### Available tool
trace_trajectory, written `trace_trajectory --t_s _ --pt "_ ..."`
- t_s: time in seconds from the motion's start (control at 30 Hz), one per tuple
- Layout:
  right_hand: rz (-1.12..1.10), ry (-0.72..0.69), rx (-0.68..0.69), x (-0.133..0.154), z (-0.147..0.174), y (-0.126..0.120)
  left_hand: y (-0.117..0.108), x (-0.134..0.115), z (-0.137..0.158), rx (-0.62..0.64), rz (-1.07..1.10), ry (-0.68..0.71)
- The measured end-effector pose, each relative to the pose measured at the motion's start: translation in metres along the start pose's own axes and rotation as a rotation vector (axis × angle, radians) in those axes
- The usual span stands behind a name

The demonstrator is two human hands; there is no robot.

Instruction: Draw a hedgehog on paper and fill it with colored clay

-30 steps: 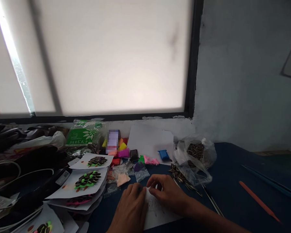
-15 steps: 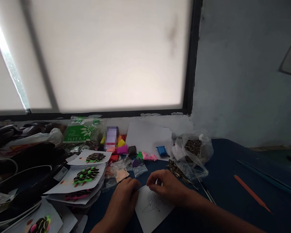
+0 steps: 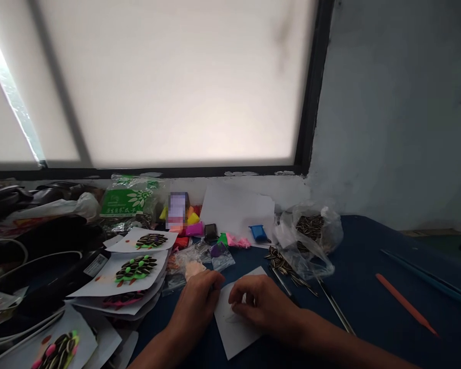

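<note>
A white paper card with a pencil drawing on it lies on the dark blue tabletop in front of me. My left hand rests at the card's left edge, its fingers bent and pressed together; what may be between them is hidden. Over the card, my right hand is curled with thumb and forefinger close together, near the drawing. Anything in that pinch is too small to make out. Much of the drawing is covered by this hand. Sunflower seeds lie loose beyond the right hand.
Finished seed-and-clay cards are stacked at left beside black bags. Colourful clay packets and a green seed bag stand at the back. A clear bag of seeds, a slim metal tool and an orange tool lie right.
My view has tilted slightly. The right hand has come lower over the card, covering more of the drawing and baring the card's top corner. A slim tool beyond that hand now shows.
</note>
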State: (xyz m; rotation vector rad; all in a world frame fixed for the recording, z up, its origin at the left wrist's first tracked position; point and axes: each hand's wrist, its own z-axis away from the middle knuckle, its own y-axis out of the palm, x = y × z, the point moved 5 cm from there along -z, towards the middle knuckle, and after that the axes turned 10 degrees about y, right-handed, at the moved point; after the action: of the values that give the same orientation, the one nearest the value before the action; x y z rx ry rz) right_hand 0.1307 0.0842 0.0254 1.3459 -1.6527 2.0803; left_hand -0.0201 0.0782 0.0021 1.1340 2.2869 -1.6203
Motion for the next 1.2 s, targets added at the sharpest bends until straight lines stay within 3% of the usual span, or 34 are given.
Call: trace_trajectory --t_s 0.4,0.7,1.0,1.2 --pt "0.078 -0.076 -0.125 -0.003 0.004 0.004 -0.010 -0.008 0.006 -0.012 0.069 0.075" --pt "0.101 -0.130 -0.111 -0.009 0.006 0.012 -0.003 -0.011 0.022 0.298 0.348 -0.082" --pt "0.251 -0.146 -0.052 -0.002 0.006 0.018 -0.006 -0.014 0.018 0.366 0.407 -0.138" --pt "0.487 -0.258 -0.004 0.007 0.017 0.012 -0.005 -0.012 0.022 0.363 0.432 -0.112"
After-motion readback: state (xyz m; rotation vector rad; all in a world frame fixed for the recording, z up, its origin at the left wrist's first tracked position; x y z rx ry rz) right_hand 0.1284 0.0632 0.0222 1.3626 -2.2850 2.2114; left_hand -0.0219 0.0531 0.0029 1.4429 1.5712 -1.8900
